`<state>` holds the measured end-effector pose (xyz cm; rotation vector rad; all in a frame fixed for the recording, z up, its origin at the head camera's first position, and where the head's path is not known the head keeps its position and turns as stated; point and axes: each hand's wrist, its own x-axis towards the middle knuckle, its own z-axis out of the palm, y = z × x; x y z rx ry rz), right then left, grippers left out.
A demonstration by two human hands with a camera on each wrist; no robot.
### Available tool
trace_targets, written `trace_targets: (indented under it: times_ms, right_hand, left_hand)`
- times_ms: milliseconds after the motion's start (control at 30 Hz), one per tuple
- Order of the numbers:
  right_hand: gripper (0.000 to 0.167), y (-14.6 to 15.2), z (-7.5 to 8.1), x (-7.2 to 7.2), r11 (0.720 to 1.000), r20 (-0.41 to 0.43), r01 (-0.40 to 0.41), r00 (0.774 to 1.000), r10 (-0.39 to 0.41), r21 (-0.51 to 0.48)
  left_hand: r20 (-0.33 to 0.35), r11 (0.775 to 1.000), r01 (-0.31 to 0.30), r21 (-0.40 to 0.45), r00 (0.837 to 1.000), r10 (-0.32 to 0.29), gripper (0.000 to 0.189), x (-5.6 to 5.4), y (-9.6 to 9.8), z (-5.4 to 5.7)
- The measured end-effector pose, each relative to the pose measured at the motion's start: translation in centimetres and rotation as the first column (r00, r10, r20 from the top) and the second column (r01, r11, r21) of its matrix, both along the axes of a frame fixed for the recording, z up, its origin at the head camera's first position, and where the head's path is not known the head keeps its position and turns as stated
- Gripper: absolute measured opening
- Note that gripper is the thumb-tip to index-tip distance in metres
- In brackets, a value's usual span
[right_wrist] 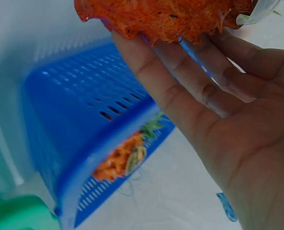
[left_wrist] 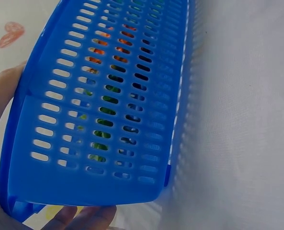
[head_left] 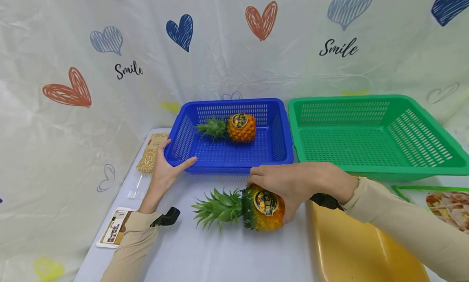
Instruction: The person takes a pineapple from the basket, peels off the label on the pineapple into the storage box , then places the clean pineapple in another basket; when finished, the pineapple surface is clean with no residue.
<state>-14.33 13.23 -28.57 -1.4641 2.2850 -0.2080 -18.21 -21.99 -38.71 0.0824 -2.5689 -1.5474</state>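
Note:
A blue plastic basket (head_left: 227,168) stands against the patterned curtain. At its left front corner my left hand (head_left: 163,176) grips the rim, the thumb along the front and the fingers round the left side; the left wrist view shows the slotted basket wall (left_wrist: 51,184) up close. One pineapple (head_left: 244,132) lies inside it on its side, leaves to the left. In front of the basket, my right hand (head_left: 293,182) holds a second pineapple (head_left: 256,219), labelled, with a green leafy crown. The right wrist view shows fingers (right_wrist: 173,93) against this orange fruit (right_wrist: 165,21).
A green basket (head_left: 381,172) adjoins the blue one on the right. Below it stands a yellow tub (head_left: 351,249), partly under my right forearm. On the left lie a bag of corn kernels (head_left: 148,159) and a white-and-brown packet (head_left: 114,229). A green-edged bag (head_left: 447,208) is far right.

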Motion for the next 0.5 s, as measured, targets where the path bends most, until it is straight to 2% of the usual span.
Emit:
trace_targets:
  times_ms: [367,500]
  right_hand:
    - [0.093,-0.8,-1.4,-0.5,0.996,-0.129,0.002,0.992,0.010,0.093]
    - [0.093,-1.0,-1.6,-0.6,0.996,-0.135,0.008,0.991,0.004,0.093]
  left_hand:
    - [-0.003,1.000,-0.004,0.008,1.000,0.004,0.105,0.2,0.0,0.1]
    - [0.009,1.000,0.000,0.009,1.000,0.000,0.105,0.2,0.1,0.2]
